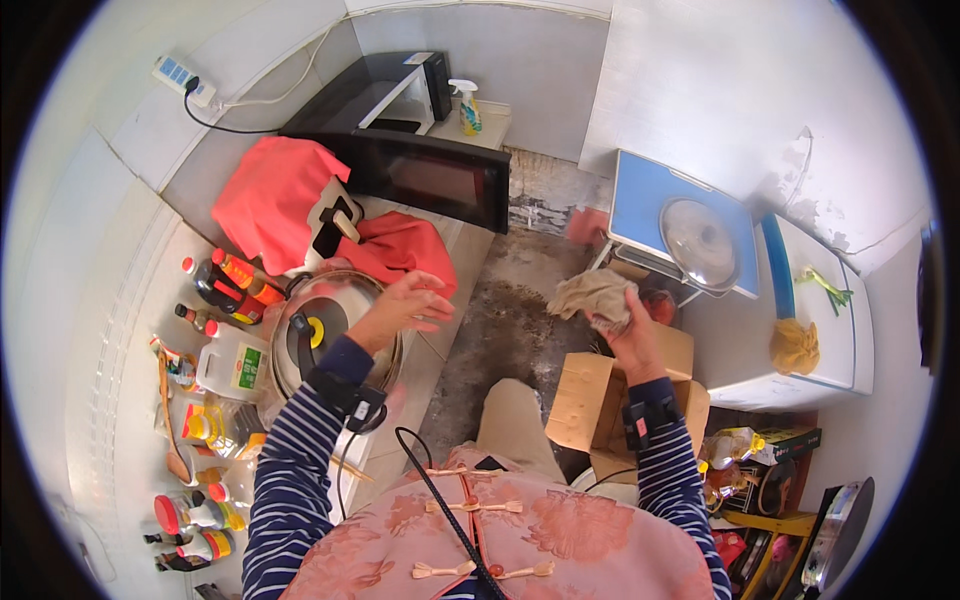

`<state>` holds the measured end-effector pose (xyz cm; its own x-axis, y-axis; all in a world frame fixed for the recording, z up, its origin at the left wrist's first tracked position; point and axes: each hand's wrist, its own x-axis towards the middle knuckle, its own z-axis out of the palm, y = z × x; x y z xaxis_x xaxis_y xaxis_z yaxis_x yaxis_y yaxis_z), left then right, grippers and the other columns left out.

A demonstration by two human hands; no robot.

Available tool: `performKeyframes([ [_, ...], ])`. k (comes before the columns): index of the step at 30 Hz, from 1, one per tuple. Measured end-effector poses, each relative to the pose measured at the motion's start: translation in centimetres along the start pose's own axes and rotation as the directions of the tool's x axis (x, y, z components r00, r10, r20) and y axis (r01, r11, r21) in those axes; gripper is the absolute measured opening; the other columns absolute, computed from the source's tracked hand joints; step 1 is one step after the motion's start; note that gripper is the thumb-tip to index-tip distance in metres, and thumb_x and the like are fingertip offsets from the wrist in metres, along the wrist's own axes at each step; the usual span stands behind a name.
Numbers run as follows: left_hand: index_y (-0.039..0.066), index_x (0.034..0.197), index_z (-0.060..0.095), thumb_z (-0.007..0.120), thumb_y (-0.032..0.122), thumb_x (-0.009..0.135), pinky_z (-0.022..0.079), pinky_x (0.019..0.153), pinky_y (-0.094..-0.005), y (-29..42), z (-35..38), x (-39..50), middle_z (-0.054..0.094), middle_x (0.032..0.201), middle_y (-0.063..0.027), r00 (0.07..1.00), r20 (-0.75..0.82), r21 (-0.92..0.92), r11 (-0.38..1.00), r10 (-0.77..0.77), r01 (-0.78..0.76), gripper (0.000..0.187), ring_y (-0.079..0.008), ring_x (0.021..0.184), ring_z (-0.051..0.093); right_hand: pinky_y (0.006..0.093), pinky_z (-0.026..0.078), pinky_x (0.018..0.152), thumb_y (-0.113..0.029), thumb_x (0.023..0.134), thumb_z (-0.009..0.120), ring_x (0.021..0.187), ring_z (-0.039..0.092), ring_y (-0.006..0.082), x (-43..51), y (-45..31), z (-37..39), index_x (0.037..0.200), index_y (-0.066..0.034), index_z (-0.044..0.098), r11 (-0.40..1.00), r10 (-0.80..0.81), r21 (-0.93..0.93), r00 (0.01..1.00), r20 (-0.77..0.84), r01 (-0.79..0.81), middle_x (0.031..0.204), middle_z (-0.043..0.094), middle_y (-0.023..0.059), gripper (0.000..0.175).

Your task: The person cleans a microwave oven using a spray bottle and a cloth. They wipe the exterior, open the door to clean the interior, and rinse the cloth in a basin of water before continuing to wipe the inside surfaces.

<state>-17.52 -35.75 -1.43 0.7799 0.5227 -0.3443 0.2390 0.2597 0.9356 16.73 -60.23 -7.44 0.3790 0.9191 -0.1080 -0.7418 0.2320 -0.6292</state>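
In my right hand (630, 337) is a crumpled beige cloth (596, 296), raised above an open cardboard box (581, 397). My left hand (401, 307) has its fingers apart and holds nothing; it hovers by the right side of a lidded pot (352, 292) on the counter. The pot's glass lid has a yellow and black knob (316, 331). Beyond that hand, a red cloth (409, 251) hangs partly over the counter edge. A black microwave oven (337, 94) stands at the back with its door (427, 180) swung wide.
Several sauce and oil bottles (232, 367) line the counter's left side. A spray bottle (466, 109) stands beside the microwave. On the right, a blue folding table (637, 195) carries a glass lid (699, 244). Green onion stalks (825, 289) lie on a white appliance (825, 337).
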Motion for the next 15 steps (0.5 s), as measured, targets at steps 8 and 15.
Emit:
performKeyframes([
  [8, 0.011, 0.131, 0.051, 0.057, 0.029, 0.105, 0.057, 0.081, -0.0287, 8.2, -7.4, 3.5, 0.07, 0.115, -0.01, 0.944, -0.293, 0.203, 0.975, 0.149, -0.09, 0.033, -0.0187, 0.103, 0.071, 0.0399, 0.055, 0.097, -0.029, 0.105, 0.059, 0.12, 0.064, 0.0227, 16.8, -5.2, -2.5, 0.138, -0.0057, 0.055, 0.996, -0.056, -0.072, 0.996, 0.067, 0.061, 0.134, 0.065, 0.0082, 0.041],
  [15, 0.006, 0.125, 0.06, 0.063, 0.015, 0.099, 0.053, 0.079, -0.0274, 15.1, -8.9, 17.5, 0.067, 0.105, -0.0033, 0.769, -0.527, 0.504, 0.862, 0.361, -0.059, 0.028, -0.0114, 0.093, 0.063, 0.0396, 0.056, 0.093, -0.016, 0.099, 0.067, 0.113, 0.066, 0.0223, 36.0, -6.5, -8.3, 0.128, -0.0101, 0.058, 0.986, 0.121, -0.088, 0.972, -0.201, -0.141, 0.123, 0.067, 0.0059, 0.032],
])
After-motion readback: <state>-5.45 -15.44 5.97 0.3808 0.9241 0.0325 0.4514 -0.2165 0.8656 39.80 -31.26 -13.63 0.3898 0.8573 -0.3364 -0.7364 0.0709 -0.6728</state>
